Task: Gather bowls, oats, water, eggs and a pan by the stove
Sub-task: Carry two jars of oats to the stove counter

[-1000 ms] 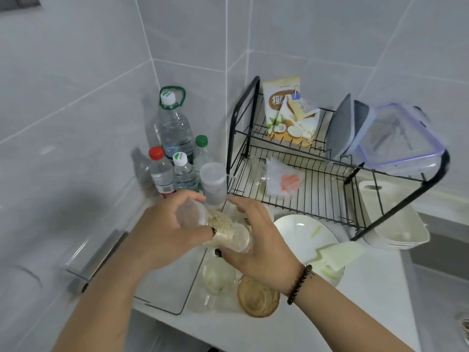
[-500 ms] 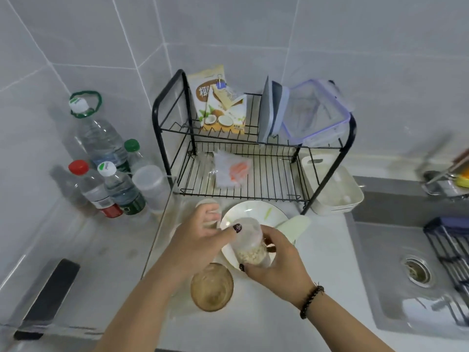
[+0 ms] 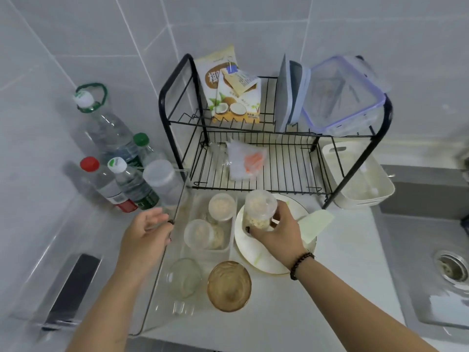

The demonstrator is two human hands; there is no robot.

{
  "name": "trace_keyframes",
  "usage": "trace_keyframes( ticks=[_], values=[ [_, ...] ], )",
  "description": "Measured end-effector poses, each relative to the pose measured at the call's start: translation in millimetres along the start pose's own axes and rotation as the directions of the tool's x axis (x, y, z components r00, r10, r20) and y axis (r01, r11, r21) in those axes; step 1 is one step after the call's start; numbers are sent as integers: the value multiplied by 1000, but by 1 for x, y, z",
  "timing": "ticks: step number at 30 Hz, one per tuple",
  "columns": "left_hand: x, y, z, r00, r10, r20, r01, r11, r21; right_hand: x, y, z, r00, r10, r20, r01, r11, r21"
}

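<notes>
My right hand [image 3: 275, 231] grips the light, smooth plastic oat jar [image 3: 258, 210] round its lower body, just above the plate [image 3: 256, 257]; my left hand [image 3: 144, 232] hangs loose nearby, holding nothing

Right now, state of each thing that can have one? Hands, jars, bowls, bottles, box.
left hand: open, holds nothing
right hand: grips the oat jar
oat jar: lidded, tilted, part full, above the plate
two jars in tray: lidded, part full
amber bowl: upright, empty
glass cup: upright, looks empty
water bottles: capped, standing
storage box: on its side in the rack
</notes>
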State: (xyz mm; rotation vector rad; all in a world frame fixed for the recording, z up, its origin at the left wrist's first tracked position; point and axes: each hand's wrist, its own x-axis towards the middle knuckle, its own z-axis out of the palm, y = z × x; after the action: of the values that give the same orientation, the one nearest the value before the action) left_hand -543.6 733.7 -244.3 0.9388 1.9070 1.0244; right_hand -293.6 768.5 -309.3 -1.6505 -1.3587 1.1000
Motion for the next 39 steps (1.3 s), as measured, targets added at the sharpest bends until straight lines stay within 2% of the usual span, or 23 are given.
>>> trace_keyframes(
  ticks=[3, 9, 11, 14, 20, 26, 31, 34, 39],
  values=[
    [33, -11, -11, 998, -1, -67, 2, 1000, 20, -2, -4, 8, 1000, -12, 14, 12, 1000, 19],
    [91, -28, 5, 996, 58, 65, -64, 993, 100, 0, -24, 11, 998, -53, 32, 52, 998, 29],
    [106, -40, 10, 984, 117, 134, -136, 981, 138, 2, -31, 10, 997, -77, 32, 76, 997, 33],
    [125, -56, 20, 962, 227, 149, -255, 944, 207, 0, -36, 10, 995, -102, 15, 101, 995, 25],
    [145, -74, 28, 956, 263, 126, -278, 952, 126, -5, -33, 7, 995, -100, -27, 100, 995, -1],
    [137, -66, 26, 942, 303, 143, -319, 942, 106, -8, -27, 2, 997, -63, -55, 63, 998, -10],
    [121, -60, 19, 943, 300, 146, -319, 939, 131, -10, -33, 4, 993, -107, -40, 107, 994, -4],
    [113, -59, 10, 959, 264, 106, -278, 947, 158, -11, -41, 5, 990, -138, -23, 138, 990, -3],
    [99, -49, -15, 959, 280, 41, -282, 937, 204, -11, -76, 8, 973, -228, 23, 226, 972, 65]
  ],
)
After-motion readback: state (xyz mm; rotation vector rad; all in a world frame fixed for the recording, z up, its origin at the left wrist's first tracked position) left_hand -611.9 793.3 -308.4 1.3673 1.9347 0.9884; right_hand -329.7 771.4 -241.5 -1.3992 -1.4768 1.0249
